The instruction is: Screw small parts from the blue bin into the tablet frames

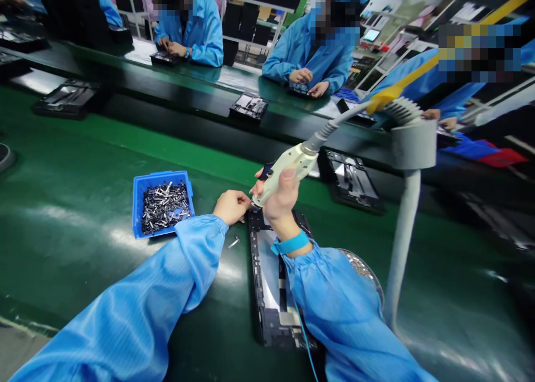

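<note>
My right hand (281,201) is wrapped round a cream electric screwdriver (288,164), its tip slanting down to the far left corner of a black flat device housing (261,293). Close beside that tip, the fingers of my left hand (232,206) are pinched together at the housing's corner; what they hold, if anything, is hidden. White panels and dark strips show inside the housing, partly covered by my right forearm. A small metal bracket (234,242) lies loose on the green table (209,315). Left of my left hand stands a blue bin (136,214) full of small metal parts.
A grey pipe with a wide collar (413,145) rises on the right. Partly behind my right sleeve sits a round dish (363,267) of small pieces. Further housings (353,181) lie along the dark line. Co-workers in blue (309,53) sit opposite.
</note>
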`<state>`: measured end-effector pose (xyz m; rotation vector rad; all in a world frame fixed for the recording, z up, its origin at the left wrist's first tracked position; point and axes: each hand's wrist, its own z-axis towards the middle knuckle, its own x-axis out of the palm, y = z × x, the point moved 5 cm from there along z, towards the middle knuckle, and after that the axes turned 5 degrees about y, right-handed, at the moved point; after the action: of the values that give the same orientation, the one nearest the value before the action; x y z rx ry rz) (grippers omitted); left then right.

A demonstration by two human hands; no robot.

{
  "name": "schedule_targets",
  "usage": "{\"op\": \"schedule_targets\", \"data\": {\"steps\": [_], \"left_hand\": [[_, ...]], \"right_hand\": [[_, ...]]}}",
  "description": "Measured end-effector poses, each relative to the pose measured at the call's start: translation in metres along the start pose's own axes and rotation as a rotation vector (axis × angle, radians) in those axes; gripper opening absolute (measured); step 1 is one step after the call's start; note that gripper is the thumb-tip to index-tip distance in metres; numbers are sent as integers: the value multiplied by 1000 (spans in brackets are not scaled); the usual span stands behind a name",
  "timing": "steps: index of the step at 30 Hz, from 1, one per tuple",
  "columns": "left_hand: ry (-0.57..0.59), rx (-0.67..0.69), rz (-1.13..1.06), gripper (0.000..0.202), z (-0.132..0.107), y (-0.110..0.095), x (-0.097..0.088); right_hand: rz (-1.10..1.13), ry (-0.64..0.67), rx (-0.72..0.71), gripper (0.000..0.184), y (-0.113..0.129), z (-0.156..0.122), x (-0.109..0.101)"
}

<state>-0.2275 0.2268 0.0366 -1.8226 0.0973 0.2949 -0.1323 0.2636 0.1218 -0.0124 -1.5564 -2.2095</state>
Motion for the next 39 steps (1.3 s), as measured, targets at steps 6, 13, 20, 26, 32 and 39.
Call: {"op": "schedule_targets", "data": {"steps": [6, 13, 20, 26, 32, 39], "left_hand": [[-23, 4, 177, 16, 0, -8, -10], [-98, 277, 528, 18, -73, -51, 15], [320, 817, 1301, 57, -180, -11, 126], [205, 313, 1509, 71, -63, -50, 84], [23, 37, 1585, 57, 39, -93, 18], [-12, -68, 1540, 36, 96, -138, 31]], "right_hand": [[82, -41, -10, 70, 9, 5, -5], [178, 60, -150, 74, 109, -13, -65], [8, -93, -148, 70, 153, -91, -164], [11, -187, -210, 72, 151, -122, -202], [50, -248, -213, 67, 145, -126, -209], [70, -274, -221, 63, 141, -130, -209]]}}
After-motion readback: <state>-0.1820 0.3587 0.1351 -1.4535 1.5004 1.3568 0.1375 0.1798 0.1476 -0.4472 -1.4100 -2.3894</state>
